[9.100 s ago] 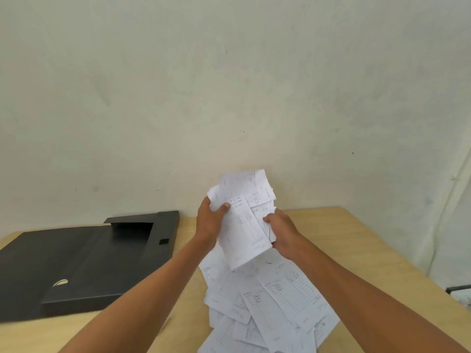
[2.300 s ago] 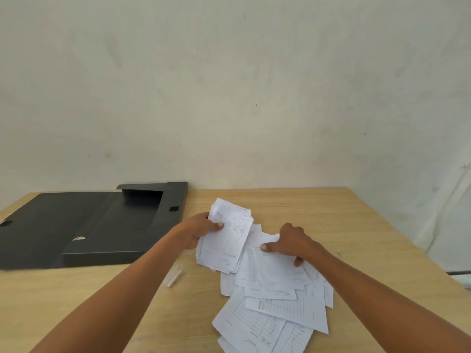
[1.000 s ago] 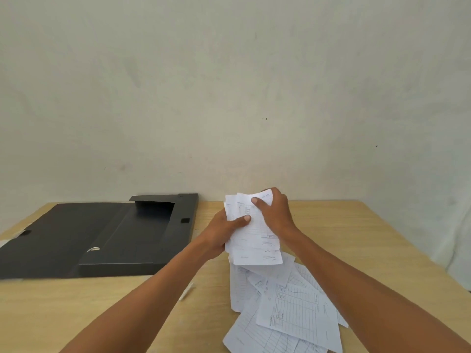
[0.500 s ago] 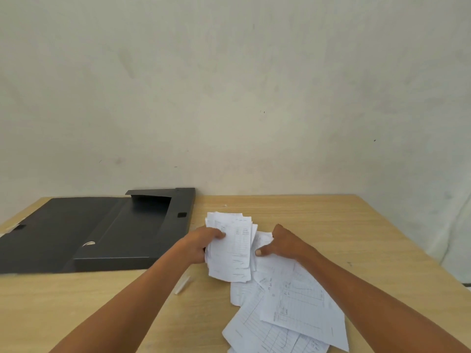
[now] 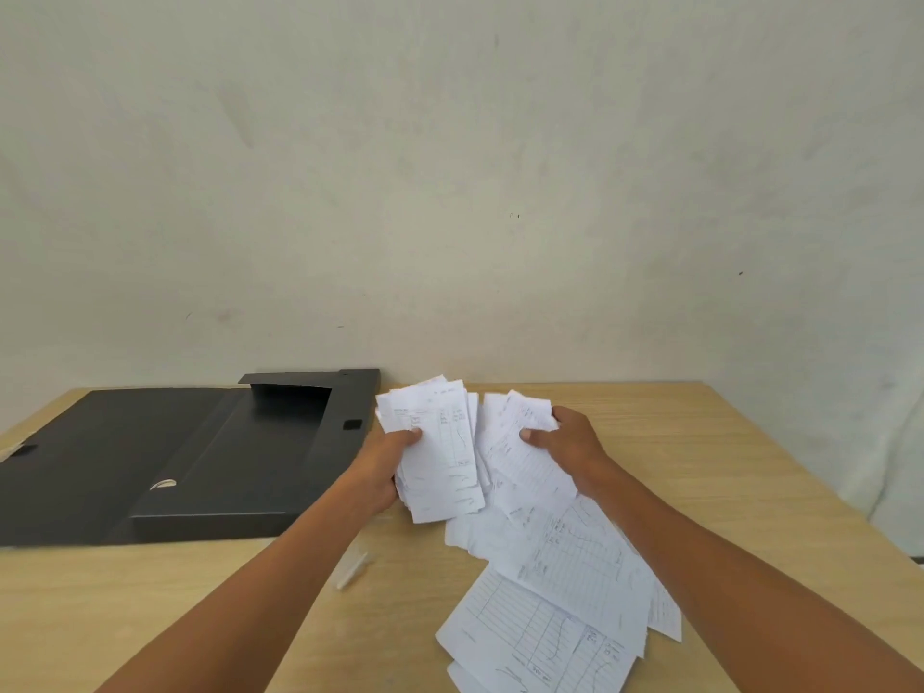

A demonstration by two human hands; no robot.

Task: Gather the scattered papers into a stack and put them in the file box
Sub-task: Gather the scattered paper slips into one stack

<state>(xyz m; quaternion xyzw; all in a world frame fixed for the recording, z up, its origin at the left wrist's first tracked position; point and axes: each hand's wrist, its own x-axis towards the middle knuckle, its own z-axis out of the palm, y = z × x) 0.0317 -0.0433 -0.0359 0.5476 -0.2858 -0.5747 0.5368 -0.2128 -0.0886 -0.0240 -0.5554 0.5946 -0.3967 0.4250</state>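
Note:
My left hand (image 5: 385, 467) grips a thick stack of white papers (image 5: 440, 457), held tilted just above the wooden table (image 5: 700, 442). My right hand (image 5: 565, 437) pinches a single printed sheet (image 5: 515, 442) lifted right beside that stack. Several more loose papers (image 5: 560, 592) with ruled tables lie overlapping on the table below and in front of my right hand. The black file box (image 5: 225, 462) lies open on the left, its lid (image 5: 90, 442) folded flat further left; nothing shows inside it.
A small white paper scrap (image 5: 352, 570) lies on the table under my left forearm. A pale wall (image 5: 450, 192) stands right behind the table. The table's right edge (image 5: 820, 497) falls away at the right side of the view.
Half a second ago my right hand pressed flat on the loose pile; now it has lifted a sheet beside the stack. My left hand raised the stack slightly.

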